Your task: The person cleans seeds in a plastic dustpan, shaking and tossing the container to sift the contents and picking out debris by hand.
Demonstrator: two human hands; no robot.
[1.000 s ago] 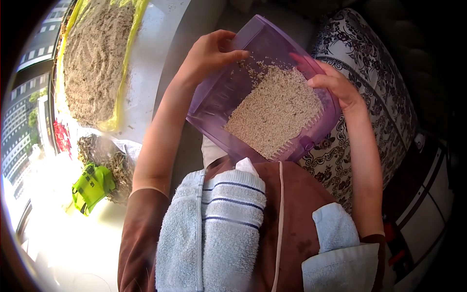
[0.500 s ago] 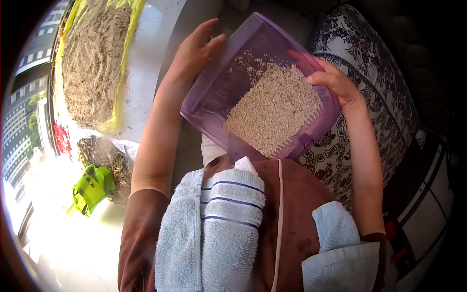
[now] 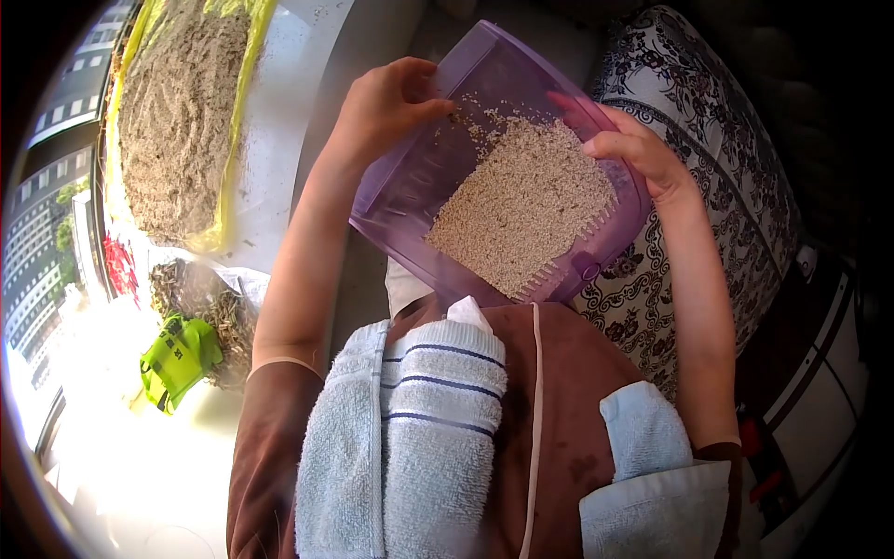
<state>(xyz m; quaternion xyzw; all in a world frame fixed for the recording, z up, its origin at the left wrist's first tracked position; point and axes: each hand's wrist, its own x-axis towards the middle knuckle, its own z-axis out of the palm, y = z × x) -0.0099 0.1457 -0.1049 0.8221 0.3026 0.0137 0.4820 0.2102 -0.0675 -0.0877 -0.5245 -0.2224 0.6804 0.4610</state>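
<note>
Translucent purple plastic tray (image 3: 521,74) of beige granules (image 3: 521,210) held just beyond brown fabric garment (image 3: 582,373); right hand (image 3: 641,156) clasps its rim. Judged risk: slipping grip or sharp tilt could spill granules. Versus previous frame: left hand (image 3: 386,107), then clear of tray, now overlaps its wall; whether gripping, cannot tell.

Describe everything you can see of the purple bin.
The bin looks like see-through purple plastic, open-topped, with comb-like teeth and a small ring near its lower-right end. It lies diagonally in view, in front of the wearer's body. Pale grains cover much of its floor. The right hand grips its right wall, thumb inside; whether the left hand touches it is unclear.
</note>
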